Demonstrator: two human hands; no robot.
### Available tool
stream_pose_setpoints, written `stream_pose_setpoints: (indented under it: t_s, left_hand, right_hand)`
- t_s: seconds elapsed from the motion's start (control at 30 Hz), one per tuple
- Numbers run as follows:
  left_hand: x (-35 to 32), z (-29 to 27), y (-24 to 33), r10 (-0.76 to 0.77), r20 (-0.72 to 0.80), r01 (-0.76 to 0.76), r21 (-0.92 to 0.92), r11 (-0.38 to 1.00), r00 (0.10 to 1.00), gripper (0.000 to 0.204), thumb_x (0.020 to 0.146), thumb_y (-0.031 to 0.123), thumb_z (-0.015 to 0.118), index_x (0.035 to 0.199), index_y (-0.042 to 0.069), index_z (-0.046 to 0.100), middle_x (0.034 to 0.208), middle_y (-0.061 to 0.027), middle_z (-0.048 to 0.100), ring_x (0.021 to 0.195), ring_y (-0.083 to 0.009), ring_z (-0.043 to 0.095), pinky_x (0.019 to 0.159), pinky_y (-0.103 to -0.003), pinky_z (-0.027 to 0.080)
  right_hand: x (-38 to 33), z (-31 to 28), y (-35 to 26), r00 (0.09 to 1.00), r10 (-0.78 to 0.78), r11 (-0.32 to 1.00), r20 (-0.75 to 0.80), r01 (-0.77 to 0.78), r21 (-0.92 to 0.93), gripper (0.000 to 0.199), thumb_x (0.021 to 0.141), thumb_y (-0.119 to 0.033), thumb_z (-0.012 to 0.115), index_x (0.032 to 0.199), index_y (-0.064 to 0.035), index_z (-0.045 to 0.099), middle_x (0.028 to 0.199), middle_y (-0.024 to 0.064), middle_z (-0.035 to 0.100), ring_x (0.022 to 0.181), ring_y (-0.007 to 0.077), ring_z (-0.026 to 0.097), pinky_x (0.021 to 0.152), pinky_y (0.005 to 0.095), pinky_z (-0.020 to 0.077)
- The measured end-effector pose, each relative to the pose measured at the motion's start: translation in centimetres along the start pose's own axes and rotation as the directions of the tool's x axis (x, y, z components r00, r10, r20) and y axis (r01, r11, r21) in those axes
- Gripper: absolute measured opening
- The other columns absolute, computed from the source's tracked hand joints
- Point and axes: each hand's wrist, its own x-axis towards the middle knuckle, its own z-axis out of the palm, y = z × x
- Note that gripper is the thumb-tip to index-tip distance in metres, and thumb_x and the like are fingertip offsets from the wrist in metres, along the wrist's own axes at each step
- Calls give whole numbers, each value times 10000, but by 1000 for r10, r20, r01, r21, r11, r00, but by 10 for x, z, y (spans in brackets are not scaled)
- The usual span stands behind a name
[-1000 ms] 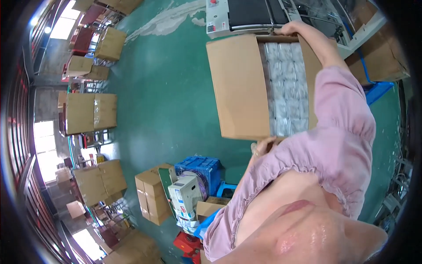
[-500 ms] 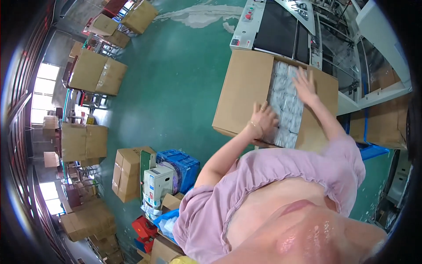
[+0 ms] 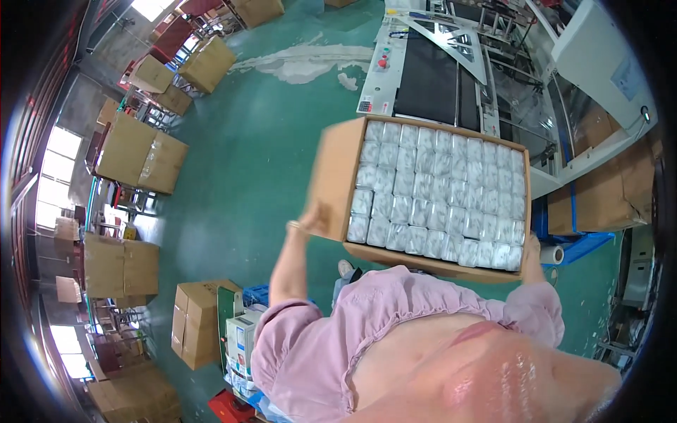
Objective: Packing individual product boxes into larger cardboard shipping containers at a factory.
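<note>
- Head view: the open carton sits in front of you, at the near end of the conveyor, with rows of clear packs filling it.
- Head view: your left hand is on 1 flap, folded outward; blur means you can't tell whether it's clamped.
- Head view: your right hand touches the carton's near right corner, fingers partly hidden, grip unclear; 1 roll lies just beside.

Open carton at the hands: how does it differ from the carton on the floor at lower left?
The open carton shows rows of clear packs; the floor carton looks shut, its contents hidden. The left hand and right hand touch the open carton; neither touches the floor carton. Both are brown cardboard.
</note>
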Motion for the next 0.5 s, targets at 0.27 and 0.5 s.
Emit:
stream_pose_setpoints:
  t_s: [0.27, 0.5]
  left_hand:
    - [20, 60, -10, -127, 194, 178, -274, 945, 973, 703, 889, 613, 300, 1334, 78, 398, 1338, -81, 443, 1263, -198, 372, 1054, -349, 286]
    - [-61, -258, 229, 752, -207, -776, -75, 626, 626, 450, 928, 346, 428, 1245, 32, 492, 1282, -103, 484, 1180, -204, 458, 1013, -353, 348]
  right_hand:
    - [39, -129, -121, 847, 55, 995, -529, -89, -38, 408, 922, -290, 427, 1143, 43, 509, 1085, 261, 564, 1005, 401, 544, 832, 411, 456]
    - [41, -64, -580, 952, -296, 885, 80, 242, 399, 396, 764, -232, 637, 1103, -36, 581, 1056, 111, 625, 1003, 214, 585, 845, 331, 453]
